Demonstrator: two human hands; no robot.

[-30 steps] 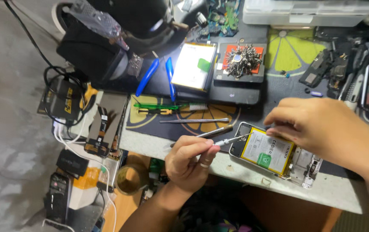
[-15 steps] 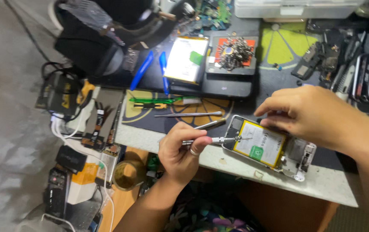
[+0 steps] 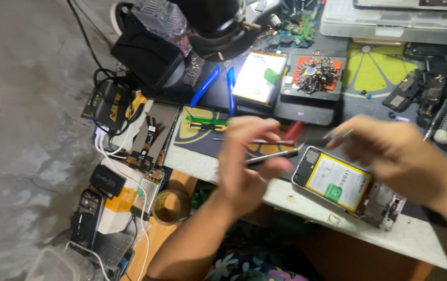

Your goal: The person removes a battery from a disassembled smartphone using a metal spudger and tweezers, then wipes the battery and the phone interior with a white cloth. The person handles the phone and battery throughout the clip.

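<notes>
Opened phone [image 3: 346, 187]: lies back-up at the front edge of the workbench [image 3: 416, 234], its cover off, a yellow-bordered battery [image 3: 338, 183] filling the frame and bare circuitry showing at its right end.
Doing it well: judging by the exposed battery, any tool should come in flat and slow, kept off the soft cell — and the frame should be pinned down so it cannot slide off the edge.
Left hand [image 3: 247, 161]: raised above the bench just left of the phone, blurred, palm turned away; the fingers curl loosely and a thin metal tool [image 3: 270, 155] crosses them, though whether they grip it or it lies on the mat behind, I cannot tell.
Right hand [image 3: 395, 151]: hovers over the phone's far edge, wrist coming in from the right, fingers bent downward; something thin and pale shows at the fingertips [image 3: 340, 134], yet the blur hides whether anything is pinched there.
Close by: a green-and-yellow tool [image 3: 208, 124] on the dark mat, a tray of small metal parts [image 3: 314, 73] and a second battery [image 3: 259, 78] under the lit microscope lamp [image 3: 218, 36].
Further out: blue-handled pliers [image 3: 215, 86] — then cables and chargers [image 3: 114, 106] off the left end.
</notes>
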